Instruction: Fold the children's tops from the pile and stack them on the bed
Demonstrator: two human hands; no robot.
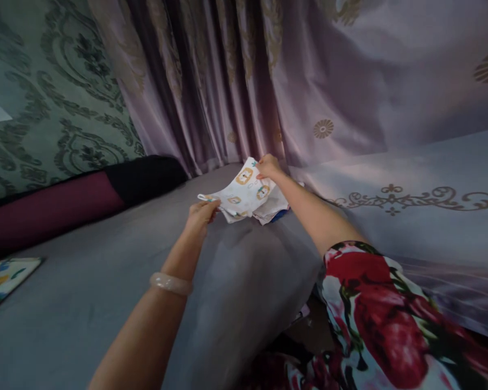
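Between my two hands is a small white cloth garment [244, 189] printed with yellow-orange animal faces; its exact kind is hard to make out. My left hand [204, 212] pinches its left end, where a narrow band or loop sticks out. At its upper right edge, my right hand [268, 166] grips the fabric between thumb and fingers. The garment is stretched at a slant. Under and behind it lie other folded cloths [271, 211], one whitish and one blue, on the grey bed cover. My left wrist wears a pale bangle.
A grey sheet [106, 292] covers the bed, whose edge drops away at lower right. A maroon and black long cushion [57, 206] lies along the wall. Mauve curtains [309, 76] hang behind. A patterned folded cloth [8, 279] rests at far left.
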